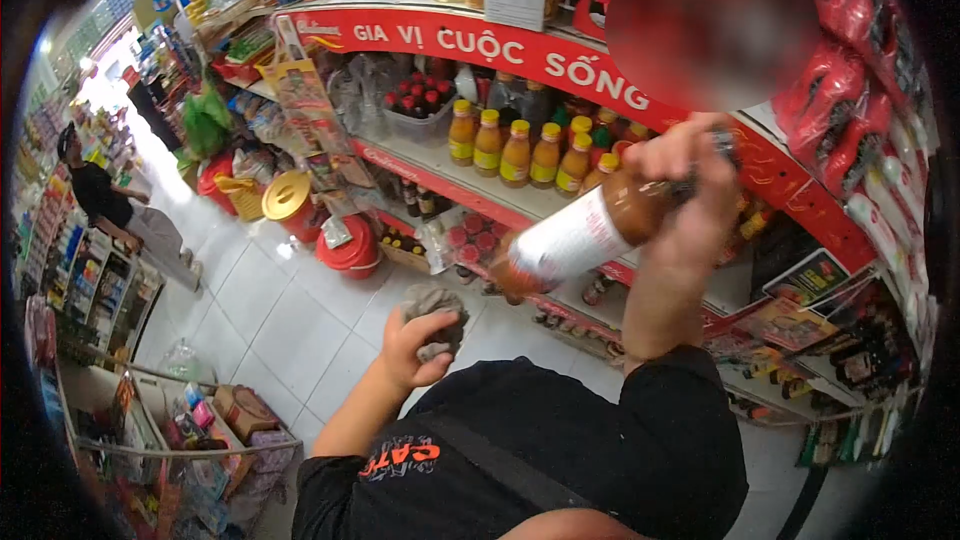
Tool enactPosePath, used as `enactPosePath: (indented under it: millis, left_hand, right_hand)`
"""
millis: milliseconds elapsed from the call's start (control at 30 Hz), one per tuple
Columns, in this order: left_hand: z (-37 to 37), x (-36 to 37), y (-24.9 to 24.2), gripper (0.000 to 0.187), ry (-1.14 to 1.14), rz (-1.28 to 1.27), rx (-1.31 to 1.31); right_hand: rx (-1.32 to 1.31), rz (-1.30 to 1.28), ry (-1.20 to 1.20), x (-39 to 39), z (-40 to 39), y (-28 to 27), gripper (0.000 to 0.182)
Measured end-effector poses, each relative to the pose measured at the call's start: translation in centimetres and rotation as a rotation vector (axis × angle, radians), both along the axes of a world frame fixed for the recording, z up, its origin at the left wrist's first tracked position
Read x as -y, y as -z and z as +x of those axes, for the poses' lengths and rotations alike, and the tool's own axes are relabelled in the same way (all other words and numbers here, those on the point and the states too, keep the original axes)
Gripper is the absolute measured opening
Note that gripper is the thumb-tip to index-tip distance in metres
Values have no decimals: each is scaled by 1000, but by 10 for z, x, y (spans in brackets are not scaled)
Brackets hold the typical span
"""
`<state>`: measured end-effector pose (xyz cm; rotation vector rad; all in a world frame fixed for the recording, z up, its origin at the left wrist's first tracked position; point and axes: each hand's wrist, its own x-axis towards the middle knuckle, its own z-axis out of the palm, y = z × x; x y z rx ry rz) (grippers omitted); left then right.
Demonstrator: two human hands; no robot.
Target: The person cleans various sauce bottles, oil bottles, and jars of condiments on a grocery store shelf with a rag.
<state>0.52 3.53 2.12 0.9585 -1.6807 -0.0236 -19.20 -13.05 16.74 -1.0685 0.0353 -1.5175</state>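
Observation:
My right hand (690, 180) is closed round the neck of a large bottle (575, 240) of brown-orange sauce with a white label. The bottle is tilted, its base down to the left, in front of the shelves. Lower and to the left, my left hand (412, 345) has its fingers curled round a crumpled grey cloth (437, 318), over the floor. Behind the big bottle, small yellow bottles (515, 152) with yellow caps stand in a row on the middle shelf. A clear tub (418, 115) of red-capped bottles is left of them.
A red shelf edge (420, 40) curves across above, with cans and packets on top. Red buckets (348, 250) stand on the tiled floor (290, 310) at left. Farther left is a person in black (100, 180); another person (145, 105) is near the doorway. Goods bins (180, 450) fill the lower left.

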Motion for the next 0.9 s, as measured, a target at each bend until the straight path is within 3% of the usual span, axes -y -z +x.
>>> enactPosePath:
  millis: [100, 233, 300, 367, 400, 433, 467, 500, 600, 667, 900]
  left_hand:
    - [10, -8, 7, 37, -73, 61, -4]
    - [17, -16, 15, 33, -145, 72, -86]
    - [15, -18, 11, 31, -128, -7, -61]
    - [12, -20, 3, 28, -79, -33, -8]
    - [11, -19, -1, 27, -58, -51, 19]
    - [11, -17, -3, 27, -33, -52, 35]
    - [11, -17, -4, 27, -34, -48, 38]
    - [11, -17, -4, 27, -34, -43, 44]
    - [10, -19, -5, 29, -34, -15, 58]
    - [8, -21, -6, 30, -39, 5, 84]
    - [8, -32, -3, 34, -27, 140, 134]
  right_hand:
    - [5, -386, 333, -6, -28, -58, 23]
    - [-283, -476, 459, 41, -82, -140, 21]
    - [-496, -376, 637, 92, -119, -179, 38]
    - [-501, -502, 1138, 88, -78, -184, 24]
    - [-440, -417, 1008, 79, -66, -182, 22]
    - [-388, -533, 967, 62, -45, -170, 23]
    - [-538, -380, 1037, 85, -55, -184, 27]
    - [-641, -423, 1358, 88, -51, -182, 32]
    - [-680, -289, 1101, 115, -55, -185, 38]
    - [-634, -241, 1091, 136, -55, -187, 37]
    - [-712, -271, 1352, 197, -74, -187, 44]
